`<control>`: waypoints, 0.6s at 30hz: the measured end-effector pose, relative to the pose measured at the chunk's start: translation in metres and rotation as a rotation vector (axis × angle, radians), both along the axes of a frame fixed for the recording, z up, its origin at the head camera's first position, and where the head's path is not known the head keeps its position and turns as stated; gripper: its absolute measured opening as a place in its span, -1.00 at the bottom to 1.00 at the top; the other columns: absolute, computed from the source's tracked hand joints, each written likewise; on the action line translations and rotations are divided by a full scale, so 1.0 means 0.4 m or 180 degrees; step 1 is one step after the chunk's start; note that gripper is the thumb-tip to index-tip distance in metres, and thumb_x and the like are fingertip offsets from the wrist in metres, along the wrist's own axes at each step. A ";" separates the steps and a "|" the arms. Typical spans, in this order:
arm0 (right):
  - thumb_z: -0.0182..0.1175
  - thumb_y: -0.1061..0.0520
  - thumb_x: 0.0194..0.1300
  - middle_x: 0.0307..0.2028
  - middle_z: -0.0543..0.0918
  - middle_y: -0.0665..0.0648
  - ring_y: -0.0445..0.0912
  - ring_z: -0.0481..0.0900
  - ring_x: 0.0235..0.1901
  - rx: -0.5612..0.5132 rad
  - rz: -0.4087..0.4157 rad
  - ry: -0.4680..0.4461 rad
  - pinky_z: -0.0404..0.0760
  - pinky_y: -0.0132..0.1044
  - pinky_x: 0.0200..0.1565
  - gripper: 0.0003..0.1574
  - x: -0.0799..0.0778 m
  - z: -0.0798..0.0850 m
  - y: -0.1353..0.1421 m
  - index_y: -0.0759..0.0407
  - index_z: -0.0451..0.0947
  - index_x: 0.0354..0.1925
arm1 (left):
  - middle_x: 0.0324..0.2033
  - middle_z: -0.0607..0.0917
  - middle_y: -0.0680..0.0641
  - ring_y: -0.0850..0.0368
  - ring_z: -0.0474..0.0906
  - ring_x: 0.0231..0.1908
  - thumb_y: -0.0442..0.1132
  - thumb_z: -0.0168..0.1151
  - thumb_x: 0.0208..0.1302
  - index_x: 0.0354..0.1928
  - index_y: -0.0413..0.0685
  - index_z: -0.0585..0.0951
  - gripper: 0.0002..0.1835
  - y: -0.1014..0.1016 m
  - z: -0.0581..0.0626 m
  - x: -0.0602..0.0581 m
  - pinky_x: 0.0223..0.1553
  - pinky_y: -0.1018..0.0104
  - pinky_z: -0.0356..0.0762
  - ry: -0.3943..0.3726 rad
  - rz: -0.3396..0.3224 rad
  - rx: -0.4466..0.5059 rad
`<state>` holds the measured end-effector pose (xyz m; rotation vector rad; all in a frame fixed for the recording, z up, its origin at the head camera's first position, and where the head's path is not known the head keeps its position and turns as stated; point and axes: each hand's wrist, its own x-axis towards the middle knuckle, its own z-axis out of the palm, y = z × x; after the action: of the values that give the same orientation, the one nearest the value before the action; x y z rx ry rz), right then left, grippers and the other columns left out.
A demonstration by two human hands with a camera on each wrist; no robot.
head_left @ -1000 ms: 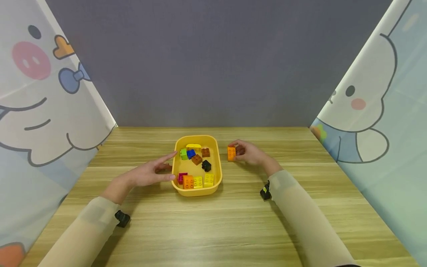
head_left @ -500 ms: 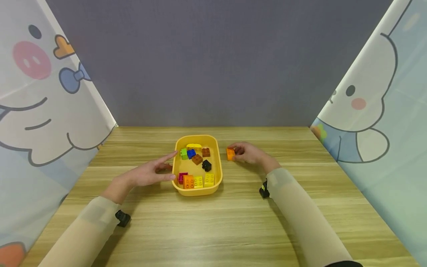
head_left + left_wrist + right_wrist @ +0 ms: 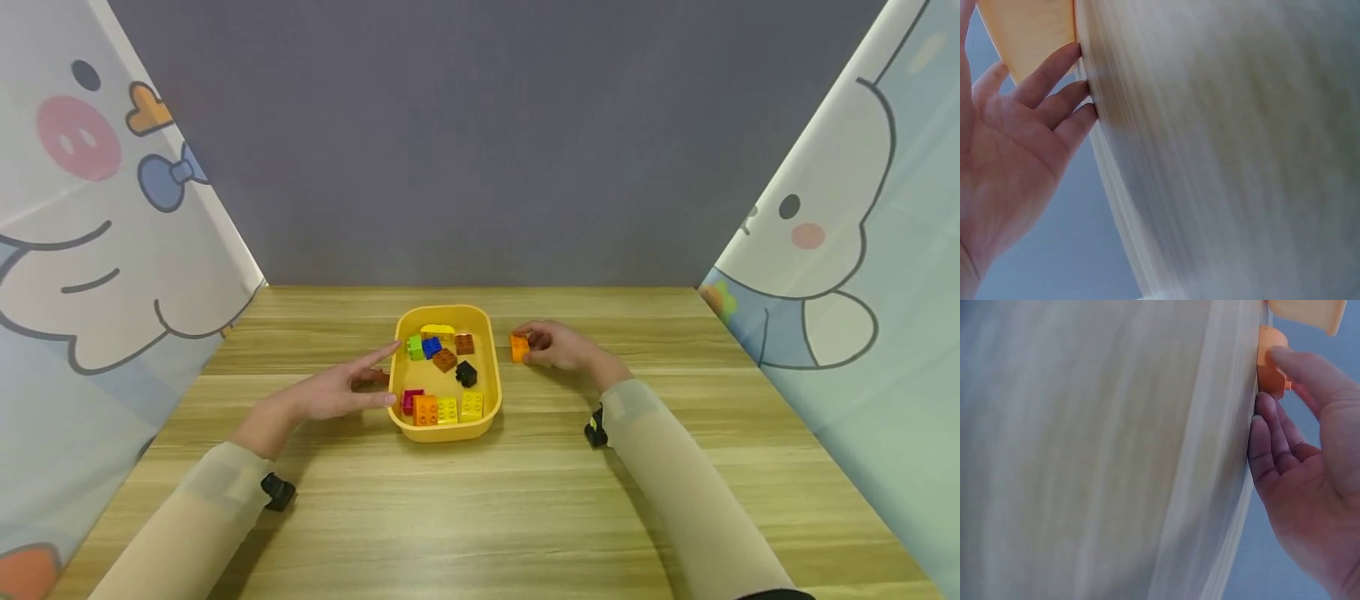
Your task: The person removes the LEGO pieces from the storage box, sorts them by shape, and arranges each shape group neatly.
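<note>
In the head view my right hand pinches an orange toy building block between thumb and fingers, just right of a yellow tray. The right wrist view shows the block on the tabletop, the thumb against it and the other fingers lying along the wood. My left hand spreads its thumb and index finger against the left side of the yellow tray. In the left wrist view its fingertips touch the table beside the tray wall.
Inside the tray lie several blocks, among them a black block, a blue block, a green block and an orange block. A grey panel stands behind the wooden table. Printed cloths flank both sides.
The orange block in my right hand has turned and come down slightly, so it looks shorter and shows fewer studs. My left hand stays at the tray's left side.
</note>
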<state>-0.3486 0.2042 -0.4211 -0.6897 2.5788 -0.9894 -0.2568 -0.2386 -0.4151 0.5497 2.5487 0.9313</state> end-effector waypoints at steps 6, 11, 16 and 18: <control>0.29 0.14 0.60 0.37 0.56 0.43 0.27 0.65 0.25 -0.0281 -0.0113 0.0157 0.70 0.19 0.25 -0.29 0.008 0.006 0.008 0.15 0.41 0.60 | 0.56 0.50 -0.33 -0.47 0.34 0.58 0.39 0.33 0.46 0.79 0.59 -0.06 0.05 0.005 0.003 0.000 0.53 -0.62 0.19 0.0006 0.0016 -0.0066; 0.26 0.12 0.63 0.28 0.65 0.32 0.12 0.65 0.08 -0.0457 -0.0161 0.0653 0.69 0.03 0.09 -0.48 0.029 0.036 -0.024 0.08 0.59 0.47 | 0.55 0.51 -0.33 -0.48 0.36 0.57 0.40 0.32 0.46 0.79 0.60 -0.07 0.05 0.007 0.005 0.000 0.54 -0.60 0.20 0.0033 0.0023 -0.0092; 0.28 0.18 0.61 0.23 0.68 0.29 0.08 0.67 0.08 -0.0739 0.0177 0.0770 0.70 0.00 0.14 -0.56 0.066 0.066 -0.109 0.19 0.65 0.37 | 0.54 0.52 -0.34 -0.48 0.38 0.56 0.40 0.30 0.47 0.78 0.61 -0.09 0.05 0.004 0.002 0.000 0.53 -0.60 0.20 0.0088 0.0004 -0.0105; 0.29 0.19 0.61 0.22 0.68 0.31 0.07 0.66 0.09 -0.0797 0.0387 0.0730 0.71 0.02 0.17 -0.56 0.082 0.069 -0.150 0.21 0.66 0.36 | 0.53 0.52 -0.35 -0.47 0.39 0.55 0.40 0.30 0.47 0.79 0.61 -0.09 0.05 0.003 0.000 0.001 0.53 -0.60 0.21 0.0108 0.0000 -0.0116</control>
<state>-0.3159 0.1442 -0.3934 -1.0689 2.5876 -1.2724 -0.2564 -0.2373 -0.4152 0.5595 2.5906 0.8810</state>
